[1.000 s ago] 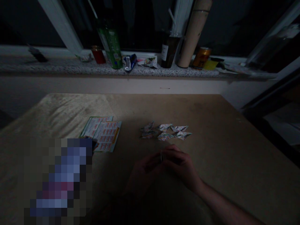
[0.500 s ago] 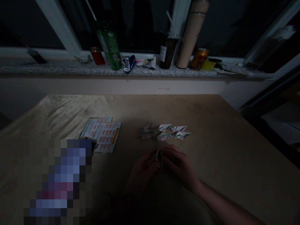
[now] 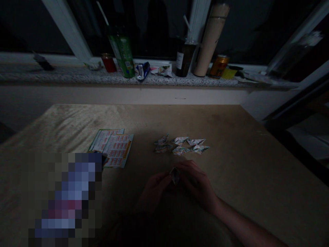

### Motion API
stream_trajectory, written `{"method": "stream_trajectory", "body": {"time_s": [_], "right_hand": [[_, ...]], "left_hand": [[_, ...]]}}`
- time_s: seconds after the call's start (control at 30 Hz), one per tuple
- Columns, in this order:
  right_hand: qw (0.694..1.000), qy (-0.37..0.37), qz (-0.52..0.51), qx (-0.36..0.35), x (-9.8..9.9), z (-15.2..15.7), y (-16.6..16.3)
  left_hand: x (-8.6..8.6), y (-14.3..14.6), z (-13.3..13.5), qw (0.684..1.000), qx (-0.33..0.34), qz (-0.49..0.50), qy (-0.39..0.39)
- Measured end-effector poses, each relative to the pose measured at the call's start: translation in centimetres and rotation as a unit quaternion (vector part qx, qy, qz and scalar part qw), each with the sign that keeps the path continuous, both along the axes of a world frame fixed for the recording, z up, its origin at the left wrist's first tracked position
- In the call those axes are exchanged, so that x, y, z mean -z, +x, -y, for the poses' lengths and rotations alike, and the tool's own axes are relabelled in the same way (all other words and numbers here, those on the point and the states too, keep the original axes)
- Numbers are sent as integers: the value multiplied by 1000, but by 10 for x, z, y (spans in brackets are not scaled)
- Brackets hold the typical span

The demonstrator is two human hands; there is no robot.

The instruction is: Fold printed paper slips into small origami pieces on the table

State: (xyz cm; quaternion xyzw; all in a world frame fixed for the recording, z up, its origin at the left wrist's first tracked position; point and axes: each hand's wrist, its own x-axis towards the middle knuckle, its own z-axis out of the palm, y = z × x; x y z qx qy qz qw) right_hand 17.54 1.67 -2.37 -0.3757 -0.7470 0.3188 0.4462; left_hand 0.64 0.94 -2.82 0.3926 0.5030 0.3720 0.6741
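Note:
Between my two hands, low in the middle of the view, is a small folded paper piece [image 3: 175, 176] with a pointed top. The fingers of my left hand [image 3: 155, 187] close on its left side. From the right, my right hand [image 3: 196, 181] pinches it, fingers curled over its top edge. Dim light hides the fingertips. Just beyond my hands, several folded paper boats [image 3: 180, 150] lie in two rows on the table. Printed paper sheets [image 3: 118, 149] overlap on the left, apart from my hands.
The tan table [image 3: 257, 178] reaches a wall with a stone sill [image 3: 89, 78]. On the sill stand a green bottle [image 3: 125, 58], a dark cup with a straw [image 3: 183, 63], a tall beige flask [image 3: 212, 41] and an orange can [image 3: 219, 67]. A pixelated blue object [image 3: 74, 185] lies at left.
The folded paper has tilted and dropped slightly, so more of its face shows. My left fingers have shifted a little left and down. The whole view has moved slightly.

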Motion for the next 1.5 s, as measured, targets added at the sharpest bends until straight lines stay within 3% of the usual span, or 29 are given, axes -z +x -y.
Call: {"method": "stream_trajectory", "body": {"time_s": [0.13,0.3,0.57,0.73,0.83,1.0,1.2,1.33,1.5], "right_hand": [[1000,6,4,-15,0,0,1],[1000,14,12,-23,0,1,1],[999,-33,-8,-40,-1,1,3],[978,-174,-114,2,1,1,1],[964,-233,-125,28,4,1,-1],[979,-202,-6,11,7,1,-4],[974,-209,73,-50,8,-2,-4],[972,-218,69,-48,6,0,-5],[944,-317,-12,-93,0,1,-7]], "left_hand": [[1,1,-1,994,-38,94,-34],[6,-1,-6,988,18,148,-28],[-5,-2,-6,996,27,78,-27],[-5,-1,-5,997,55,45,-25],[-1,0,-4,996,78,46,-27],[-6,2,-2,993,116,3,-27],[-12,2,3,981,177,-80,24],[-14,2,5,971,197,-130,36],[-16,1,5,962,209,-156,80]]}}
